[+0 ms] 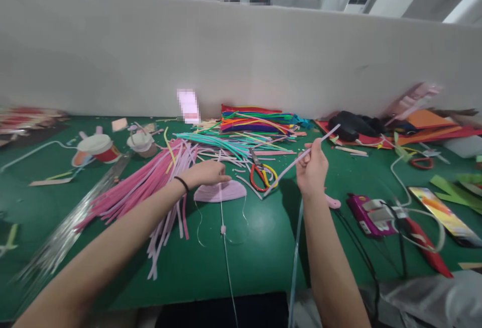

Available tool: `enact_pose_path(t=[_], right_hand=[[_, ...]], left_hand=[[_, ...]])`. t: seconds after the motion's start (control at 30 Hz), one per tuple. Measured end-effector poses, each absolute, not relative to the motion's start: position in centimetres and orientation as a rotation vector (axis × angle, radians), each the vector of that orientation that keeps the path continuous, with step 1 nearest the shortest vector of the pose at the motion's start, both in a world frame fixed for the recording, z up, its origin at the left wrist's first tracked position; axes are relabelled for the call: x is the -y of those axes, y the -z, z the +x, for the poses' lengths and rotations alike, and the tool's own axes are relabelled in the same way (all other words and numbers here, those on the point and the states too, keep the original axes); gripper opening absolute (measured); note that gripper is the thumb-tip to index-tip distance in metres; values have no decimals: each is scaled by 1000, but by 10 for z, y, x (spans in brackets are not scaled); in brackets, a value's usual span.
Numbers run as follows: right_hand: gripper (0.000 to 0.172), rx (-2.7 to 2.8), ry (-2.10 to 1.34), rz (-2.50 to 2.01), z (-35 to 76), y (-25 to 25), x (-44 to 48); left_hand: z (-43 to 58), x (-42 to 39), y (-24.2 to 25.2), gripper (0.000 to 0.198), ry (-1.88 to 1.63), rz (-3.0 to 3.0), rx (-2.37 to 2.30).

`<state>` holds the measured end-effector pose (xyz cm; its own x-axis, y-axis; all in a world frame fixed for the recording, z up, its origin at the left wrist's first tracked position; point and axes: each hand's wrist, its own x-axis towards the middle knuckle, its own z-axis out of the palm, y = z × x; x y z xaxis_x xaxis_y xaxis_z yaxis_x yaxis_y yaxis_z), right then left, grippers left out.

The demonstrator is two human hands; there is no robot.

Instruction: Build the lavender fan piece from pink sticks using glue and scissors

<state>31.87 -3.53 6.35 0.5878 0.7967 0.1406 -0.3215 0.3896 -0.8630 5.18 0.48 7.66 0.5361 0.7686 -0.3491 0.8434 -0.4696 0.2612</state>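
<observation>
In the head view, my right hand (pixel 313 167) is raised at the right, its fingers closed on a lilac pipe cleaner (pixel 288 169) that slants from lower left to upper right. My left hand (pixel 210 173) reaches to the top edge of a pale pink half-round piece (pixel 216 195), fingers curled and thumb along the edge. What those fingers pinch is hidden. From the piece a thin clear stem (pixel 227 260) with a small pink bead (pixel 223 229) runs toward me. Pliers (pixel 259 171) with red and yellow handles lie between my hands.
Pink and lilac pipe cleaners (pixel 139 182) and thin clear wires (pixel 71 222) lie at left, beside two lidded cups (pixel 100 148). Coloured pipe cleaners (pixel 259 122) are heaped at the back. At right are a magenta power strip (pixel 371 215), cables and a phone (pixel 444 215). A grey partition (pixel 241 57) stands behind.
</observation>
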Motion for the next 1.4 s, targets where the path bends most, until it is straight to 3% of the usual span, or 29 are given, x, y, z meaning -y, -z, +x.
enact_pose_path(t=[0.17,0.47,0.67,0.8,0.87,1.1,1.4], right_hand=[[46,509,-949,-849,317,-48,31],[45,482,-1094,-812,310,-40,28],[38,510,-1182,-720,318,-40,28],[42,561,-1215,-704,313,-36,26],[43,586,-1184,-752,307,-31,25],[47,945,-844,-1080,292,-13,26],[46,1270,-474,-1396,293,-16,35]], left_hand=[[62,-1,-68,58,384,2002,-1286],[56,3,-76,64,333,1789,-1293],[31,0,-121,61,-2,1827,-1177],[11,-5,-129,42,-175,1957,-981],[3,-8,-119,37,-135,1921,-901],[-4,-21,-59,62,89,1843,-930],[-6,-25,-54,57,-84,2198,-1099]])
